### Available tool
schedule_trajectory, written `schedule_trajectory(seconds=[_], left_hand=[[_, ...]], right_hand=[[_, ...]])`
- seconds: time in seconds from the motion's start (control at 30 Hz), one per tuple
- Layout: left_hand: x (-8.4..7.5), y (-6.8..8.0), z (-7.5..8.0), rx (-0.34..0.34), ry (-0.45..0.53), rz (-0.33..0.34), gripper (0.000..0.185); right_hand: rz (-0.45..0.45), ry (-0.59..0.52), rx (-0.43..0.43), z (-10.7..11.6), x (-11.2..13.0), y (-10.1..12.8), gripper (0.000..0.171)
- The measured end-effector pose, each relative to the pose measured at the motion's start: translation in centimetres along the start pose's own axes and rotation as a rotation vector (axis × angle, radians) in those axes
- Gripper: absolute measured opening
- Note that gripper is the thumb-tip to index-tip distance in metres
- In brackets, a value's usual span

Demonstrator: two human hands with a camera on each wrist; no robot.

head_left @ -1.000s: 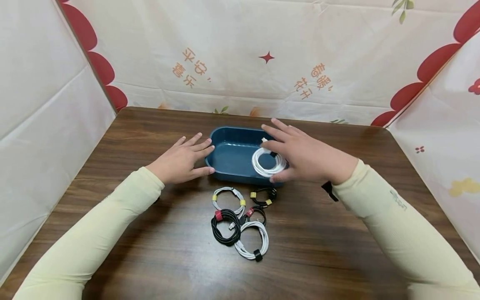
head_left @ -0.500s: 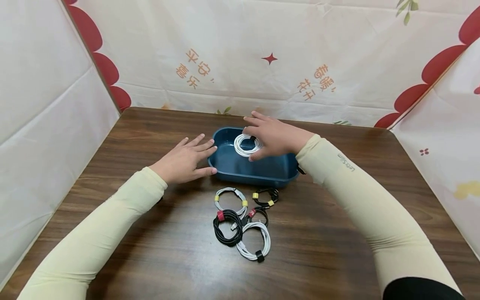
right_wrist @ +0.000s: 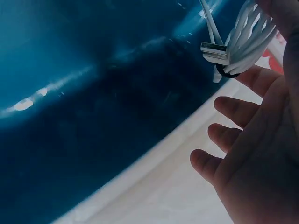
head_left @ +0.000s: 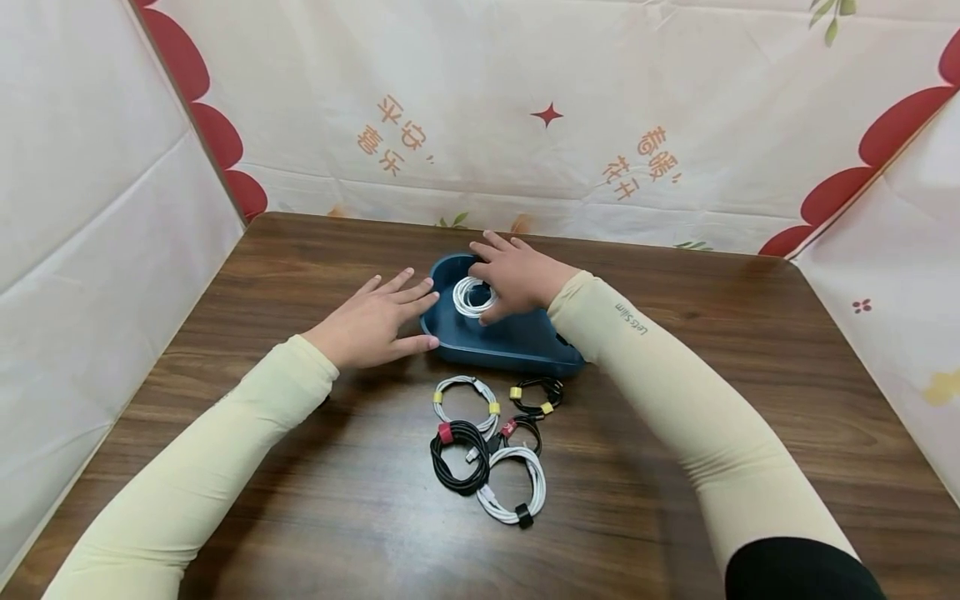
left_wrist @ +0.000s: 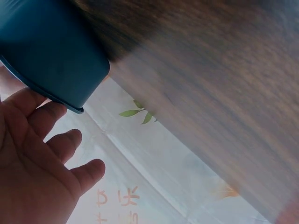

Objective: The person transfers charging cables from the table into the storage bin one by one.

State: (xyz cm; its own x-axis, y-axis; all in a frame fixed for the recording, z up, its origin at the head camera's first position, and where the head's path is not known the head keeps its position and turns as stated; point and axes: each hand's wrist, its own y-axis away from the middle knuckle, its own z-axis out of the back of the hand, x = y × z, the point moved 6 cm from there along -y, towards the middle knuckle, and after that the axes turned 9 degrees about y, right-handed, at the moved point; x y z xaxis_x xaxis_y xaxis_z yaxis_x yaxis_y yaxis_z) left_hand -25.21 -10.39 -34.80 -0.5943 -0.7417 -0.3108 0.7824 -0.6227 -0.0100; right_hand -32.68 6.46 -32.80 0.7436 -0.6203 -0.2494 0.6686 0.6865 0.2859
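Thumb and forefinger of the right hand [head_left: 516, 279] pinch a coiled white USB cable [head_left: 462, 300] at their left, over the blue tray [head_left: 502, 358] by the far desk edge [head_left: 360, 230], near the spread-fingered left hand [head_left: 375, 323].

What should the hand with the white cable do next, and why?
I think the right hand should lower the white cable gently and let go. Its thumb and finger pinch the coil inside the outline of the blue bin, and the left hand is at the bin's left end. I can't tell whether the coil touches the bottom.
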Motion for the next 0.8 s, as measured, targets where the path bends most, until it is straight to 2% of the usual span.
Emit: schedule_trajectory(seconds=[0.23,0.5,0.63,0.8], left_hand=[[0.1,0.0,-0.1,0.001,0.015,0.002,0.078],[0.2,-0.1,-0.2,0.006,0.009,0.003,0.079],[0.2,-0.1,-0.3,0.000,0.015,0.003,0.080],[0.2,-0.1,-0.3,0.000,0.013,0.007,0.080]], right_hand=[[-0.023,-0.078,0.004,-1.3,-0.1,-0.7,0.083],[-0.037,-0.150,0.000,-1.7,-0.4,-0.4,0.085],[-0.033,-0.181,-0.044,-1.0,-0.5,0.7,0.081],[-0.028,-0.235,-0.116,1.1,-0.3,4.0,0.078]])
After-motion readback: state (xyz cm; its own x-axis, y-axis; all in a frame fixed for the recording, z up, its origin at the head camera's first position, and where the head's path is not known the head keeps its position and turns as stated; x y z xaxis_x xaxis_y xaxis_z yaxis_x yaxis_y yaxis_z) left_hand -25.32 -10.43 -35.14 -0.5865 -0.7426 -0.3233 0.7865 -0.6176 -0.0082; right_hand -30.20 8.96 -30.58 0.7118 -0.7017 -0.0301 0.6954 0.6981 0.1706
